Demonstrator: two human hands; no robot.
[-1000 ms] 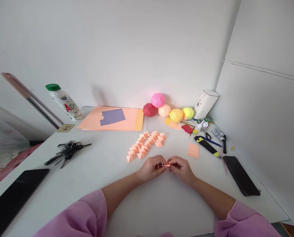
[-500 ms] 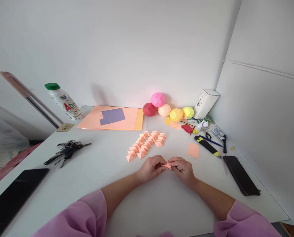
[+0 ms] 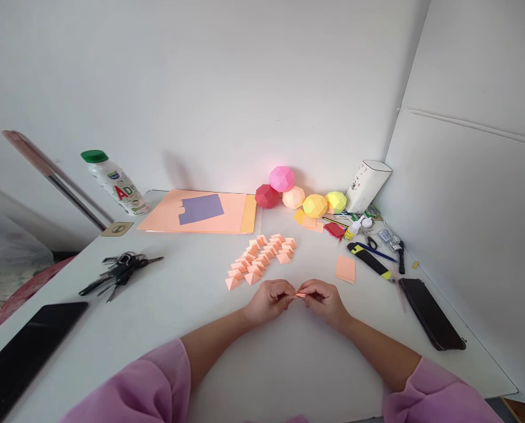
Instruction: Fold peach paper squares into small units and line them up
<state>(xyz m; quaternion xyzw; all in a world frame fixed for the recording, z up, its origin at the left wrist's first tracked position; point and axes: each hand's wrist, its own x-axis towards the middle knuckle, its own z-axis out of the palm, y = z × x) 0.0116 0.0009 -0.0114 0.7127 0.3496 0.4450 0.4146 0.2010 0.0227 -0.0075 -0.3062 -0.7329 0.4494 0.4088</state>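
A small folded peach paper piece [image 3: 300, 295] is pinched between my two hands over the front middle of the table. My left hand [image 3: 271, 301] grips its left end with thumb and fingertips. On the opposite end, the thumb and fingers of my right hand [image 3: 326, 301] are closed too. Fingertips cover most of the paper. Just beyond my left hand, several folded peach paper units [image 3: 262, 255] stand in slanting rows. Flat peach paper slips [image 3: 345, 268] lie beyond my right hand.
Paper polyhedron balls [image 3: 281, 178] sit by the wall, near a white box [image 3: 368, 185]. A utility knife [image 3: 370, 261] and a black phone [image 3: 432, 313] lie right. Leftward are keys [image 3: 123, 270], a black tablet [image 3: 28, 355], a bottle [image 3: 116, 183] and paper sheets [image 3: 160, 214].
My fingers have drawn slightly closer together on the peach paper, which now looks flatter and shows less between them. The things on the table stay where they were.
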